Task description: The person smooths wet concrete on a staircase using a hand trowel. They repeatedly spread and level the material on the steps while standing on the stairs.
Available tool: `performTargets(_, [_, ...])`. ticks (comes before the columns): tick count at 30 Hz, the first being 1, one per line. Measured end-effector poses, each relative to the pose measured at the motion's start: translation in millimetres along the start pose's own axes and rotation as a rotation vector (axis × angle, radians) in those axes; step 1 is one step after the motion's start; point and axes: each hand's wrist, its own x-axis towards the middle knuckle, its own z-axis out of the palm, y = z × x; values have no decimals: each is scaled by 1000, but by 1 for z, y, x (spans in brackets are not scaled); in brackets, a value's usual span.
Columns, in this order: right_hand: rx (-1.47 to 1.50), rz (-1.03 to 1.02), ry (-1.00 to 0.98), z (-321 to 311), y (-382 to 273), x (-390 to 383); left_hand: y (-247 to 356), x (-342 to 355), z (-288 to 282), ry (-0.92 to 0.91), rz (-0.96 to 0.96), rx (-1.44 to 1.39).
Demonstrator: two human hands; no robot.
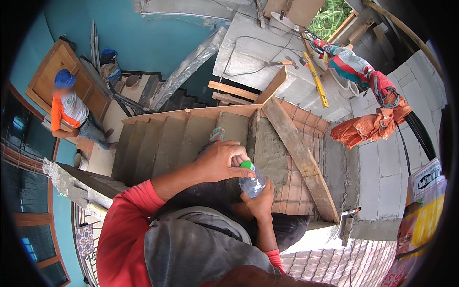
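A small clear plastic bottle [253, 183] with a green cap [246, 165] is in both my hands, above the concrete steps. My left hand [222, 160] has its fingers curled at the cap end, with the thumb across the bottle's top. My right hand [258, 201] grips the bottle's lower body from beneath. My sandalled foot [217, 134] shows on the grey step [231, 123] behind my left hand.
A person [76, 117] in a blue cap stands down left by a wooden door. A diagonal plank [301, 160] crosses the rebar formwork at right. A yellow level [315, 79], buckets [283, 24] and a hammer lie on the upper concrete. Orange cloth [356, 129] hangs at right.
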Motion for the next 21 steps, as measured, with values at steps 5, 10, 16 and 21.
performTargets(5, [-171, -75, 128, 11, -8, 0, -13, -6, 7, 99, -190, 30])
performTargets(10, [-209, -83, 121, 11, -17, 0, -24, -13, 1, 91, -228, -13])
performTargets(16, [-186, -31, 113, 18, -27, -4, -7, -8, -11, 68, -209, 138])
performTargets(21, [-87, -50, 41, 19, -21, -4, -17, -10, -13, 21, -116, 57])
